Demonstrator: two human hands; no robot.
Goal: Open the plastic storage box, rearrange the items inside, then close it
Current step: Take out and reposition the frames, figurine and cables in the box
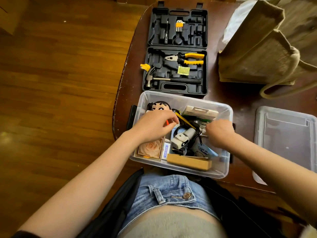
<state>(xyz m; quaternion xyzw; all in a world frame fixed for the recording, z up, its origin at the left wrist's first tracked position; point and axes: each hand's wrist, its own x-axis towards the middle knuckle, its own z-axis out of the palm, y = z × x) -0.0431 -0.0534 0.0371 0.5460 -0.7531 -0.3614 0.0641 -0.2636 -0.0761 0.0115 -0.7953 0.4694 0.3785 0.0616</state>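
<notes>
With its lid (286,134) set aside at right, the clear storage box (221,170) sits mid-frame on the bench (223,100) so both hands can sort: left hand (154,126) pinches something orange, right hand (219,133) curls among cables, grip unclear.

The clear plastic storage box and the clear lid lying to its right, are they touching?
Apart. The head view shows bare dark table between the clear plastic storage box and the clear lid.
</notes>
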